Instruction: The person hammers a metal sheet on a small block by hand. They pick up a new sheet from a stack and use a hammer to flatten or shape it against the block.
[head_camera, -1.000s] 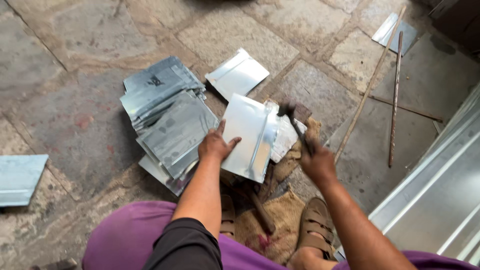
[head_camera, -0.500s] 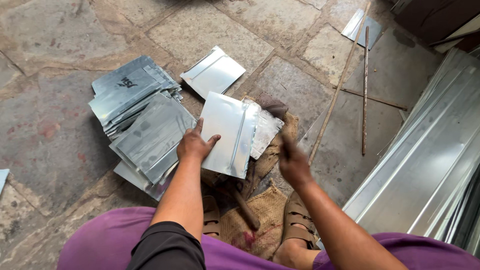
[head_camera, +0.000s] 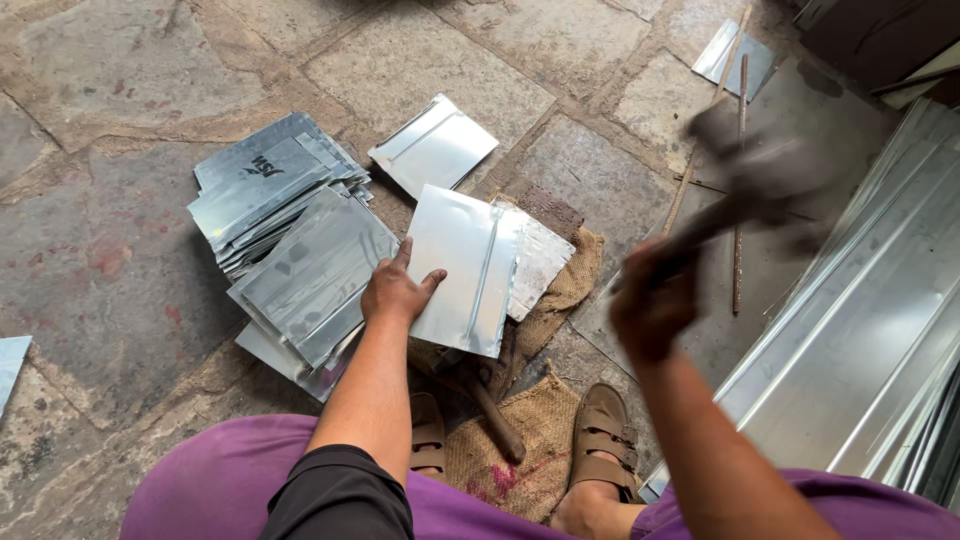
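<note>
My left hand (head_camera: 396, 292) presses flat on a shiny rectangular metal sheet (head_camera: 468, 262) with a folded seam down its right side. The sheet lies over other sheet pieces (head_camera: 540, 262) on burlap sacking (head_camera: 560, 300). My right hand (head_camera: 652, 305) is raised to the right of the sheet, fingers closed round the handle of a hammer (head_camera: 760, 180). The hammer is motion-blurred, its head up high above the floor.
A stack of cut metal sheets (head_camera: 290, 250) lies left of my left hand, a single sheet (head_camera: 434, 146) behind it. Long metal profiles (head_camera: 860, 330) run along the right. Thin rods (head_camera: 738, 190) lie on the stone floor. Another wooden handle (head_camera: 495, 415) rests between my sandalled feet (head_camera: 600, 440).
My right hand has swung the hammer up from the sheet's right edge to a raised position on the right. My left hand stays on the sheet.
</note>
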